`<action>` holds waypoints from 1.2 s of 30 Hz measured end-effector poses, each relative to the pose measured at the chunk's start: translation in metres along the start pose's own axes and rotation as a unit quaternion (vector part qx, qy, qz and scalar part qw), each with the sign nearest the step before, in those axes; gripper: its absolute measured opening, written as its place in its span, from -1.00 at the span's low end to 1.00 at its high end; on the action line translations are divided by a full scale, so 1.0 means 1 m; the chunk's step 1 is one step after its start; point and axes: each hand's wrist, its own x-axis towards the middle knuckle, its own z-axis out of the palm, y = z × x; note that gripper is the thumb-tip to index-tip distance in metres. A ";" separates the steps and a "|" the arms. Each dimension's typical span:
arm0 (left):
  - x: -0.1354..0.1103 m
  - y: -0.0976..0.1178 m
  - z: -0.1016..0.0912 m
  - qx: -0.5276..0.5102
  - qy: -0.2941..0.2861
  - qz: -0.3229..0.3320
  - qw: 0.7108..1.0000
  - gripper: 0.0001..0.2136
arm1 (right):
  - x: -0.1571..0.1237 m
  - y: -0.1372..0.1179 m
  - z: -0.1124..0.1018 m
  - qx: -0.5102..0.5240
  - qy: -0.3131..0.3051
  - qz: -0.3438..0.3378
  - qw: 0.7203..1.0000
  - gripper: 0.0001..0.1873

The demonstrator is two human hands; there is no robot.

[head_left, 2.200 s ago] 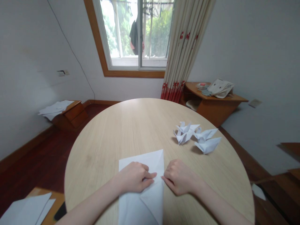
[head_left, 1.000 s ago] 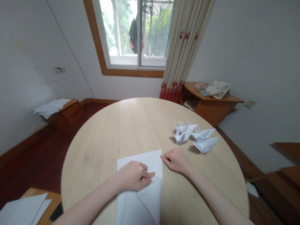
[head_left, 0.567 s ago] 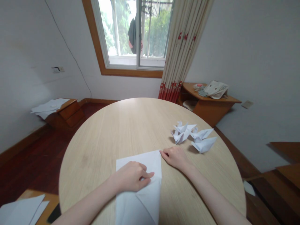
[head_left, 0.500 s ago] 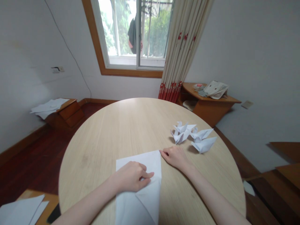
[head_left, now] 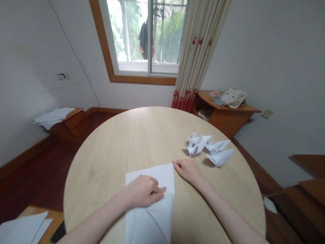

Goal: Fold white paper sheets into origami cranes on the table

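A white sheet of paper (head_left: pixel 149 227) lies on the round wooden table (head_left: pixel 101 152) in front of me, with a diagonal crease or flap edge across its lower part. My left hand (head_left: pixel 146 191) is closed and pressed down on the sheet, thumb and forefinger near its right side; whatever lies under the palm is hidden. At the sheet's upper right corner, my right hand (head_left: pixel 188 169) is closed, its thumb and finger pinching the tip. Several folded paper birds (head_left: pixel 219 157) stand just beyond my right hand.
More white sheets (head_left: pixel 24 228) lie on a surface at the lower left. Papers also cover a low cabinet (head_left: pixel 78 122) at the left wall. A corner shelf (head_left: pixel 228 115) with a cloth bag (head_left: pixel 233 97) stands behind the table, beside the curtain (head_left: pixel 196 51).
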 end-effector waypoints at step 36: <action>-0.001 -0.003 -0.005 -0.149 0.038 -0.036 0.988 -0.58 | -0.012 -0.001 0.007 0.279 0.034 -0.194 0.940 -0.86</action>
